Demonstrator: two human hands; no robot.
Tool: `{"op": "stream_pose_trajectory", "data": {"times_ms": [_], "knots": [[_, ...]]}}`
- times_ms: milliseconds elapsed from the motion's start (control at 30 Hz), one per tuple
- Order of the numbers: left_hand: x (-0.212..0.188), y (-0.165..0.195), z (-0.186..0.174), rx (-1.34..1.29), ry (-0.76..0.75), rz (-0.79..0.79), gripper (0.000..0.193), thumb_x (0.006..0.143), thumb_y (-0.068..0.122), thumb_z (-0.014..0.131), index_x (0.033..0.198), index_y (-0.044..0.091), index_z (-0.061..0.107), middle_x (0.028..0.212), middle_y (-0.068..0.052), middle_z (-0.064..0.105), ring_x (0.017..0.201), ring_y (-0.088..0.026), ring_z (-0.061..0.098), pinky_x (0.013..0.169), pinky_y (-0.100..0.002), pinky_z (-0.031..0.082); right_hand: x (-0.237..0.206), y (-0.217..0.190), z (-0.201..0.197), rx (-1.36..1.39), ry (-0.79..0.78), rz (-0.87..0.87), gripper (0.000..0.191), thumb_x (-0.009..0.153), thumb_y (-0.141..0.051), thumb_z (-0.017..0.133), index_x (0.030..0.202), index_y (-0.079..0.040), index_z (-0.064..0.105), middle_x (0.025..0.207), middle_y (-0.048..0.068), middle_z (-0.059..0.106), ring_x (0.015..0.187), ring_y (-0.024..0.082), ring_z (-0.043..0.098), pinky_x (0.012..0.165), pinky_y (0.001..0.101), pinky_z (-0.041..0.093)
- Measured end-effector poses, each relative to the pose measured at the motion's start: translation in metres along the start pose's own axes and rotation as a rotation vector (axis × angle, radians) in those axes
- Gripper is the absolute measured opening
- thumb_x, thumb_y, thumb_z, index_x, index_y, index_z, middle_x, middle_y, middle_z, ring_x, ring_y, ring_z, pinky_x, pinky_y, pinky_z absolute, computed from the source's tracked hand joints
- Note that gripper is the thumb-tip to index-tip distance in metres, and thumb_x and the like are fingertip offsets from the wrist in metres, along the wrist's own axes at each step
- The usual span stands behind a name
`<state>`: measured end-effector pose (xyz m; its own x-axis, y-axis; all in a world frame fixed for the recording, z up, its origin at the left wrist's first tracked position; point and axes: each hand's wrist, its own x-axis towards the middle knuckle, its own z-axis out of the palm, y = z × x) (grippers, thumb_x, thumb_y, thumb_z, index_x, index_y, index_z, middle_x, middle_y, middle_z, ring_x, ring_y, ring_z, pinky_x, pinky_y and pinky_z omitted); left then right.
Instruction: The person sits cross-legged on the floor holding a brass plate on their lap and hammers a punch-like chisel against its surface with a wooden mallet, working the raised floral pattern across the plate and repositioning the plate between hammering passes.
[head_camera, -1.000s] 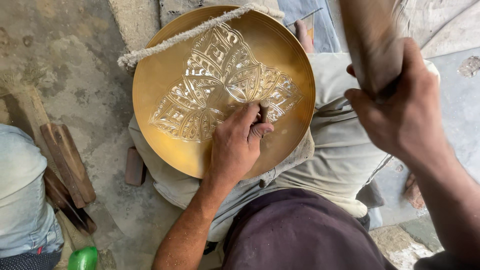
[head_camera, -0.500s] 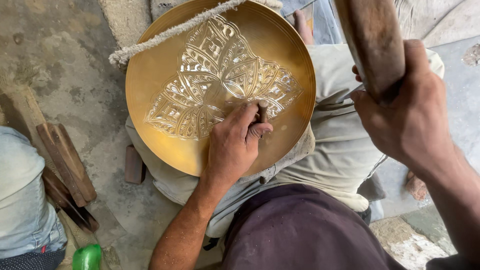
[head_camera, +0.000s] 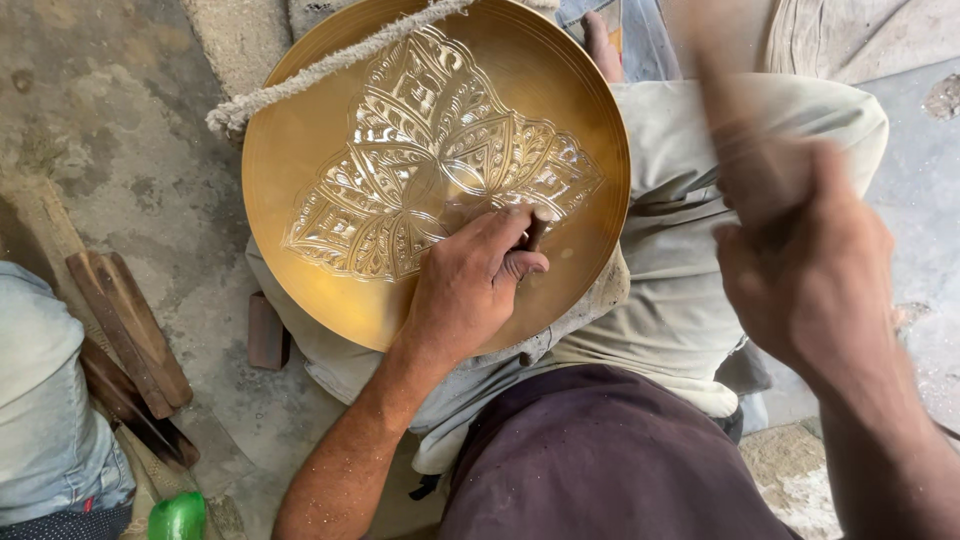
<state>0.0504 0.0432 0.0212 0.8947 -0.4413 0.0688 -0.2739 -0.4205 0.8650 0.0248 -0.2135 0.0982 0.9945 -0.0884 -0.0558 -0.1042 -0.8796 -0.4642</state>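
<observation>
At the far left lie some dark wooden sticks on the concrete floor, with a green object near my elbow. The brass plate rests tilted across my lap, on my light trousers, with a rope crossing its upper rim. I judge it stiff, fairly heavy and smooth enough to slide, so it is best steadied by its rim or pressed flat against the thigh; the thin metal would dent under a stray blow. Its centre carries a bright, finely cut floral pattern, the rest plain gold. My left hand leans on the plate, fingers curled, pinching a small dark chisel against the pattern's edge. My right hand, blurred, is clenched around a wooden mallet.
</observation>
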Motion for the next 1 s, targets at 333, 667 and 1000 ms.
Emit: {"op": "stream_pose_trajectory", "data": {"times_ms": [333, 667, 1000], "knots": [[0.013, 0.0, -0.009, 0.058, -0.227, 0.094, 0.033, 0.093, 0.012, 0.073, 0.124, 0.01, 0.063, 0.11, -0.009, 0.075, 0.096, -0.03, 0.075, 0.074, -0.042, 0.059, -0.056, 0.036, 0.026, 0.015, 0.035, 0.074, 0.035, 0.094, -0.007, 0.069, 0.124, -0.006, 0.051, 0.104, 0.011, 0.071, 0.084, 0.019, 0.069, 0.072, 0.0366, 0.057], [0.015, -0.005, 0.002, 0.03, -0.345, 0.125, 0.031, 0.095, 0.01, 0.07, 0.126, 0.012, 0.064, 0.103, -0.008, 0.077, 0.084, -0.017, 0.077, 0.071, -0.029, 0.064, -0.067, 0.041, 0.044, -0.32, 0.082, -0.163, 0.033, 0.097, -0.002, 0.071, 0.129, -0.004, 0.061, 0.095, 0.012, 0.068, 0.075, 0.025, 0.063, 0.064, 0.0439, 0.048], [-0.014, 0.007, 0.003, -0.065, 0.092, -0.105, 0.026, 0.098, 0.02, 0.073, 0.116, 0.007, 0.059, 0.097, -0.009, 0.072, 0.087, -0.025, 0.076, 0.072, -0.04, 0.057, 0.013, 0.004, -0.011, -0.181, -0.079, -0.251, 0.034, 0.093, 0.0, 0.066, 0.127, 0.005, 0.064, 0.106, 0.021, 0.071, 0.087, 0.03, 0.072, 0.079, 0.0447, 0.059]]}}
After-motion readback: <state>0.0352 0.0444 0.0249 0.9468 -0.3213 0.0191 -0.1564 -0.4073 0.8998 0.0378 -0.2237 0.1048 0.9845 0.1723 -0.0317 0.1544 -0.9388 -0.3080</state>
